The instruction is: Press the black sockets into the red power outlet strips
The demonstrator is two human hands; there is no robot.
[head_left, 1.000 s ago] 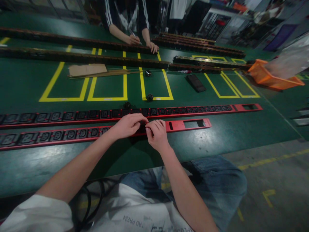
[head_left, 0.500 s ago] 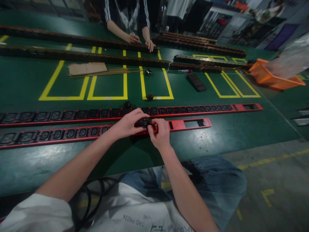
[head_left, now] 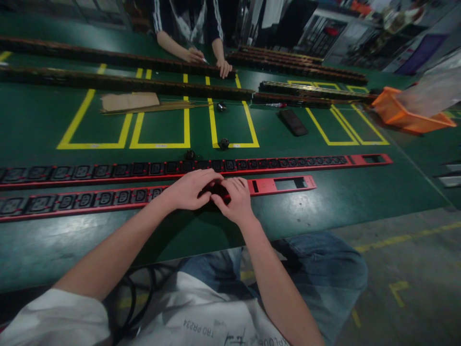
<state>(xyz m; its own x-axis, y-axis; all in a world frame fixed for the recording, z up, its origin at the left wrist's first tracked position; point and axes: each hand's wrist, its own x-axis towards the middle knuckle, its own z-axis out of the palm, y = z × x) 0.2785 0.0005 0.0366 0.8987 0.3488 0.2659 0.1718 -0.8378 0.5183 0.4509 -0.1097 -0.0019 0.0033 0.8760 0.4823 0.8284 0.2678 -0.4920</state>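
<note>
Both my hands are bent over the nearer red power strip point(head_left: 294, 183), close together at its middle. My left hand point(head_left: 192, 190) has its thumb and fingers curled round a black power socket point(head_left: 216, 190) that sits low at the strip; most of it is hidden in shadow between my hands. From the other side, my right hand point(head_left: 236, 199) closes its thumb and fingers on the same spot. Left of my hands, a row of black sockets point(head_left: 85, 200) fills the strip. To their right, the strip's end has a rectangular cutout.
Beyond lies a second red strip point(head_left: 370, 159) full of sockets. Loose black parts point(head_left: 224, 143), a phone point(head_left: 293, 122) and cardboard point(head_left: 129, 102) lie farther back. Long dark bars point(head_left: 122, 82) cross the table. A co-worker's hands point(head_left: 225, 68) hold a pen there. An orange bin point(head_left: 406, 115) stands right.
The black socket, earlier tilted up and visible between my hands, is now lower at the strip and mostly hidden. My right hand has shifted slightly left, closer to my left hand.
</note>
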